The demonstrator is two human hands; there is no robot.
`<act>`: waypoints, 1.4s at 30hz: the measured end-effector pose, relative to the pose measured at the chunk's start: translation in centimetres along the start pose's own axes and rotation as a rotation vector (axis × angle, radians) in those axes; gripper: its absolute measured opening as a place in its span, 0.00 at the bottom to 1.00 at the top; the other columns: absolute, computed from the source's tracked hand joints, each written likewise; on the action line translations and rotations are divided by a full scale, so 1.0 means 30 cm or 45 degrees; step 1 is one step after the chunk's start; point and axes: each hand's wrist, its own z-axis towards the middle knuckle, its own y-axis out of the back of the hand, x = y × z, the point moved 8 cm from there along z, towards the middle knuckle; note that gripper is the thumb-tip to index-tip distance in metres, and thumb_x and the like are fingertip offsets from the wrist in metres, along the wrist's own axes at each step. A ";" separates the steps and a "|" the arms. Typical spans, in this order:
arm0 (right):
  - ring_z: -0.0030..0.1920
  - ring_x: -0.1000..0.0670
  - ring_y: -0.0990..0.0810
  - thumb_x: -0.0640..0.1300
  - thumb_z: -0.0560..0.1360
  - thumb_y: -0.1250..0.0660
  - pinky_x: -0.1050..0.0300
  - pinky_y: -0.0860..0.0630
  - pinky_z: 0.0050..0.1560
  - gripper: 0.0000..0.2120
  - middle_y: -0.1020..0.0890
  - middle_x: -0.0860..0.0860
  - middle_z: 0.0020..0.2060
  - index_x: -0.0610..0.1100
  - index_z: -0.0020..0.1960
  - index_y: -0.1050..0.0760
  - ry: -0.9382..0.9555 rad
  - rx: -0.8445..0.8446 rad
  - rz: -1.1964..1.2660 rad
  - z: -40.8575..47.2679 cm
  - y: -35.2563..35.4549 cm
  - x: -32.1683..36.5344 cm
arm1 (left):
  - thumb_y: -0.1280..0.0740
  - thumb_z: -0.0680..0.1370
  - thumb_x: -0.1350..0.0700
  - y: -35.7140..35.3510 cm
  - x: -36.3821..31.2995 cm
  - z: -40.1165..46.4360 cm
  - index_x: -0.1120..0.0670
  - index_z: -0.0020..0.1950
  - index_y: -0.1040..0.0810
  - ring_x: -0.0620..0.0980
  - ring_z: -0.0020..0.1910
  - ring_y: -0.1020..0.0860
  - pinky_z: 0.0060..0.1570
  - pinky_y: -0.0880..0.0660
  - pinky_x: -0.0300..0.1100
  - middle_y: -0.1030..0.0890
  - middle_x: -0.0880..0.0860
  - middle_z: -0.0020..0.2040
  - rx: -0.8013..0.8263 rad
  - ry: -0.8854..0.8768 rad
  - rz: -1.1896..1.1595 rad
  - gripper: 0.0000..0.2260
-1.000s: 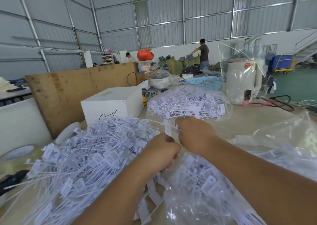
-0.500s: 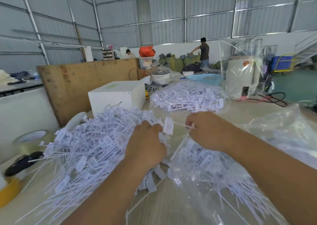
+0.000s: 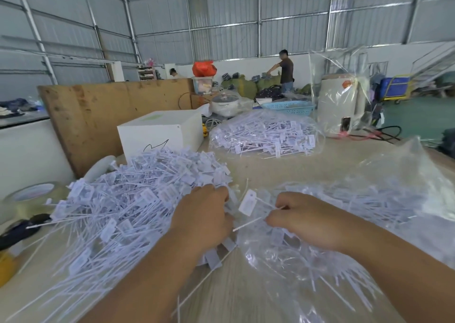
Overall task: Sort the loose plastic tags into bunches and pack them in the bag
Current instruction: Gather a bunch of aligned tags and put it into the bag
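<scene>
Tags [image 3: 128, 199] sit in a big loose pile left of your bag [image 3: 344, 224], your right hand [image 3: 310, 224] pinches one tag [image 3: 248, 202], your left hand [image 3: 204, 214] grabs more, so lots is left.

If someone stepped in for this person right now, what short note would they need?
Left hand: grips a bunch of tags, at the edge of the loose pile.
Right hand: pinches the thin tail of a single tag, over the near clear bag.
Done: the near bag holds some tags; a second filled bag lies farther back.
Left: most of the loose pile is unsorted. Add this tag to the bunch, keep bunching, then bag them.
</scene>
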 end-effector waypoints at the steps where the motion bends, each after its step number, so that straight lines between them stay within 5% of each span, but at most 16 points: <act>1: 0.35 0.52 0.33 0.48 0.77 0.37 0.56 0.38 0.36 0.13 0.33 0.54 0.35 0.51 0.37 0.36 -0.004 -0.007 0.015 -0.001 0.003 0.000 | 0.36 0.76 0.48 0.015 -0.004 -0.005 0.46 0.54 0.25 0.48 0.50 0.25 0.40 0.31 0.41 0.26 0.45 0.46 0.004 -0.008 -0.067 0.07; 4: 0.35 0.52 0.31 0.59 0.79 0.43 0.58 0.36 0.35 0.14 0.30 0.55 0.35 0.54 0.39 0.32 -0.034 -0.065 0.233 -0.005 0.024 0.011 | 0.33 0.73 0.48 0.011 -0.018 -0.030 0.46 0.40 0.25 0.42 0.36 0.25 0.31 0.34 0.39 0.24 0.43 0.36 0.231 -0.012 -0.202 0.04; 6: 0.30 0.53 0.31 0.70 0.74 0.45 0.58 0.36 0.34 0.24 0.29 0.53 0.32 0.48 0.39 0.32 -0.081 -0.172 0.313 -0.004 0.044 0.007 | 0.33 0.72 0.50 -0.024 -0.037 -0.054 0.48 0.38 0.23 0.45 0.35 0.23 0.32 0.30 0.38 0.20 0.47 0.37 0.478 -0.040 -0.186 0.04; 9: 0.22 0.57 0.35 0.57 0.74 0.33 0.62 0.36 0.26 0.19 0.32 0.54 0.27 0.45 0.35 0.36 -0.024 -0.322 0.310 0.010 0.060 0.014 | 0.32 0.71 0.52 -0.062 -0.053 -0.080 0.53 0.36 0.22 0.48 0.33 0.23 0.32 0.30 0.38 0.19 0.53 0.37 0.660 -0.039 -0.124 0.06; 12: 0.22 0.57 0.32 0.42 0.76 0.34 0.66 0.36 0.21 0.04 0.26 0.50 0.33 0.47 0.48 0.30 -0.004 -0.212 0.320 0.008 0.035 0.036 | 0.33 0.71 0.60 -0.087 -0.065 -0.082 0.55 0.34 0.24 0.47 0.29 0.25 0.25 0.31 0.34 0.23 0.51 0.31 0.686 -0.034 -0.015 0.06; 15: 0.28 0.53 0.26 0.41 0.79 0.38 0.61 0.29 0.29 0.29 0.21 0.49 0.41 0.56 0.74 0.45 0.022 0.007 0.089 0.008 -0.012 0.055 | 0.33 0.71 0.60 -0.087 -0.064 -0.066 0.55 0.37 0.23 0.50 0.34 0.20 0.34 0.23 0.42 0.21 0.51 0.34 0.595 -0.010 0.027 0.03; 18: 0.28 0.53 0.28 0.37 0.78 0.39 0.60 0.30 0.29 0.44 0.17 0.46 0.44 0.61 0.77 0.65 0.019 0.126 -0.101 0.006 -0.044 0.081 | 0.34 0.73 0.56 -0.050 -0.032 -0.043 0.56 0.39 0.23 0.49 0.34 0.22 0.35 0.24 0.43 0.22 0.50 0.36 0.438 0.071 -0.155 0.05; 21: 0.21 0.55 0.31 0.37 0.77 0.39 0.62 0.32 0.24 0.40 0.18 0.51 0.39 0.59 0.78 0.57 0.036 -0.054 0.216 0.034 -0.008 0.105 | 0.34 0.72 0.52 0.007 0.000 -0.022 0.55 0.38 0.24 0.47 0.32 0.26 0.32 0.32 0.40 0.22 0.50 0.35 0.242 0.145 -0.374 0.07; 23: 0.23 0.52 0.32 0.39 0.78 0.39 0.60 0.34 0.25 0.21 0.19 0.52 0.31 0.48 0.69 0.35 0.040 -0.248 0.463 0.045 0.036 0.105 | 0.34 0.73 0.51 0.035 0.020 -0.015 0.52 0.38 0.25 0.46 0.30 0.26 0.30 0.33 0.39 0.23 0.49 0.34 0.102 0.214 -0.610 0.07; 25: 0.20 0.52 0.35 0.41 0.78 0.39 0.62 0.38 0.24 0.07 0.25 0.52 0.22 0.38 0.52 0.25 0.005 -0.264 0.618 0.046 0.031 0.124 | 0.35 0.74 0.53 0.048 0.033 -0.012 0.53 0.38 0.25 0.43 0.25 0.27 0.26 0.33 0.36 0.21 0.49 0.32 0.019 0.272 -0.852 0.06; 28: 0.19 0.52 0.36 0.43 0.79 0.39 0.65 0.41 0.22 0.09 0.27 0.49 0.22 0.39 0.44 0.25 -0.043 -0.169 0.680 0.055 -0.023 0.168 | 0.35 0.75 0.56 0.061 0.038 -0.011 0.54 0.39 0.25 0.41 0.21 0.28 0.22 0.34 0.34 0.19 0.49 0.30 -0.048 0.308 -1.086 0.05; 32: 0.20 0.53 0.37 0.34 0.74 0.36 0.66 0.44 0.24 0.07 0.30 0.47 0.25 0.41 0.39 0.30 -0.063 -0.101 0.742 0.082 -0.077 0.211 | 0.35 0.76 0.60 0.067 0.070 -0.009 0.57 0.38 0.27 0.48 0.22 0.27 0.23 0.34 0.37 0.20 0.56 0.30 -0.111 0.404 -1.351 0.06; 37: 0.21 0.53 0.39 0.36 0.71 0.31 0.64 0.44 0.23 0.07 0.33 0.48 0.25 0.39 0.37 0.28 0.041 -0.194 0.742 0.090 -0.055 0.233 | 0.34 0.77 0.60 0.064 0.089 -0.009 0.58 0.41 0.27 0.49 0.23 0.26 0.23 0.30 0.39 0.21 0.54 0.29 -0.045 0.398 -1.573 0.06; 40: 0.24 0.54 0.35 0.41 0.75 0.34 0.62 0.38 0.27 0.09 0.31 0.50 0.27 0.39 0.38 0.26 0.145 -0.460 0.623 0.072 0.014 0.255 | 0.32 0.78 0.54 0.095 0.089 0.000 0.54 0.39 0.23 0.46 0.26 0.25 0.27 0.30 0.40 0.19 0.50 0.31 -0.016 0.269 -1.455 0.09; 42: 0.30 0.50 0.32 0.42 0.78 0.38 0.58 0.34 0.32 0.12 0.30 0.49 0.30 0.42 0.36 0.31 0.161 -0.656 0.701 0.051 0.078 0.255 | 0.32 0.76 0.46 0.120 0.112 -0.002 0.51 0.36 0.24 0.43 0.27 0.25 0.32 0.32 0.40 0.20 0.47 0.31 -0.033 0.239 -1.111 0.13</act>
